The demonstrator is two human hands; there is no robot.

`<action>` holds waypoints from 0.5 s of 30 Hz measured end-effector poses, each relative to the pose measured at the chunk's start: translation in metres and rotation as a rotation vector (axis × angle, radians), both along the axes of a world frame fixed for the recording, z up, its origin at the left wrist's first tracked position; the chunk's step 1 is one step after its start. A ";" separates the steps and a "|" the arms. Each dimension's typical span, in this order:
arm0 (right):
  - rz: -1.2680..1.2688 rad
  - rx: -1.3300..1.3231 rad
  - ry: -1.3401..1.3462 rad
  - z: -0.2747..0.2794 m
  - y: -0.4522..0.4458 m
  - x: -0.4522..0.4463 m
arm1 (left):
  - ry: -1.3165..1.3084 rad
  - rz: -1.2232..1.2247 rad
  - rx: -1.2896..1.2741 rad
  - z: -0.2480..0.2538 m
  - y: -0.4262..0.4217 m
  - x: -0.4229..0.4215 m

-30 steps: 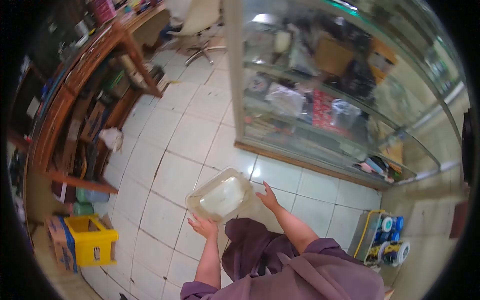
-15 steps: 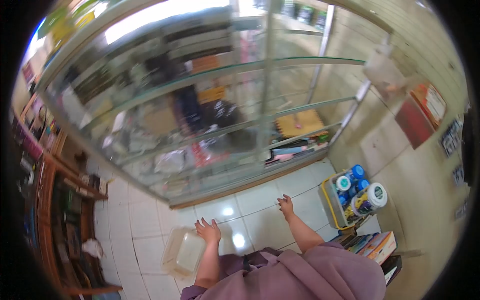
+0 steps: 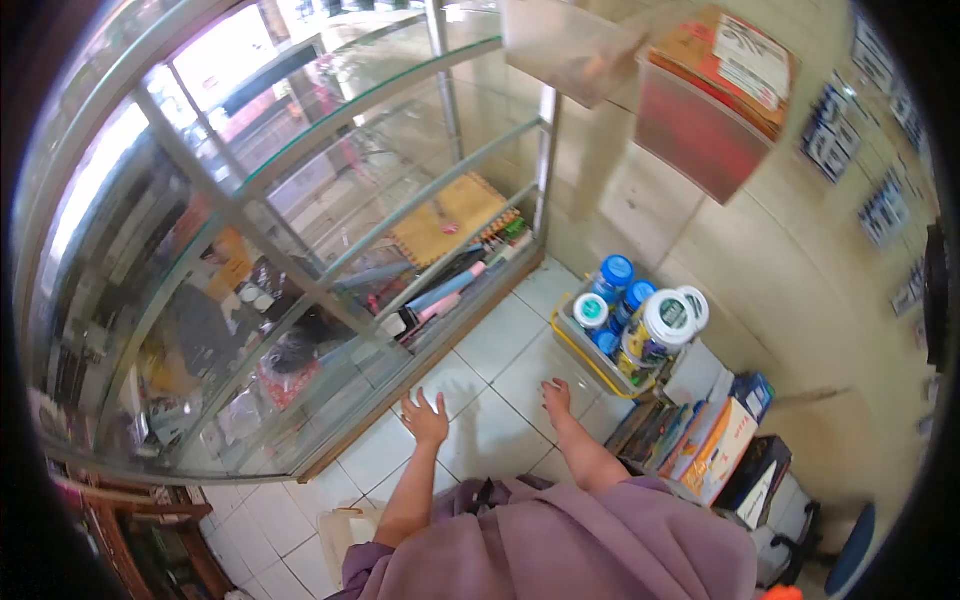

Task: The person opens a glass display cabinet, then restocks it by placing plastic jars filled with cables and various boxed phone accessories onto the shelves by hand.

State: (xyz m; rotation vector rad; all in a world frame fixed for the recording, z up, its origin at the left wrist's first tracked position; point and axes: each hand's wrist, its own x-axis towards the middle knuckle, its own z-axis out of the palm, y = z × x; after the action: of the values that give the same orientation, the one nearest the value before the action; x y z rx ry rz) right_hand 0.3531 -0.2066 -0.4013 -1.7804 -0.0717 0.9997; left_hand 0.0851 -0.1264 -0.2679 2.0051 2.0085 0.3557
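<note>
Head view, sole camera.

Item: left hand (image 3: 428, 418). Empty, fingers spread above the tiles, near the wooden base (image 3: 352, 430) of an aluminium-framed glass display cabinet (image 3: 240, 215).

Item: right hand (image 3: 557, 395). Empty, fingers loosely bent, just short of the next entry; no contact visible.

Item: grey rectangular plastic bin with yellow handle (image 3: 587, 360). On the white tiled floor (image 3: 490, 430), ahead and to the right, near the wall. Holds blue-lidded jars (image 3: 617, 270) and a large clear jar with white-and-green lid (image 3: 670, 317), rising above the rim.

Item: orange-and-white printed carton (image 3: 722, 452), among boxes beside the bin.

Item: pale translucent plastic container (image 3: 345, 530). Beside the left forearm, partly hidden by the purple sleeve.

Hazards, as judged: the tall load could make the bin tip if pulled from one side, spilling jars; dragging it might catch the boxes; a careless elbow or wide swing could strike the cabinet glass; a backward step might crack the container.
</note>
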 end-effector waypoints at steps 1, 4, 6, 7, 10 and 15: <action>0.011 0.000 -0.022 0.001 -0.003 0.003 | 0.000 -0.032 -0.014 0.001 0.002 -0.003; -0.103 0.020 0.007 0.035 -0.008 0.019 | -0.034 -0.127 -0.026 0.010 0.023 -0.007; -0.124 -0.024 -0.179 0.004 -0.009 0.052 | -0.066 -0.250 -0.049 0.019 0.040 0.003; -0.171 -0.028 -0.180 -0.012 -0.012 0.071 | -0.109 -0.318 -0.071 0.022 0.047 0.012; -0.321 -0.007 -0.286 -0.018 -0.032 0.089 | -0.168 -0.547 -0.064 0.021 0.065 0.032; -0.553 -0.093 0.008 0.042 -0.085 0.075 | -0.241 -0.685 -0.207 0.020 0.082 0.051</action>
State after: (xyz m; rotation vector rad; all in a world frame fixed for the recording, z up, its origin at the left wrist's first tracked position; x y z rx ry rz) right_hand 0.4284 -0.2913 -0.3593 -1.7397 0.4557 0.6138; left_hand 0.1357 -0.0444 -0.2476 2.2278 1.0760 0.2069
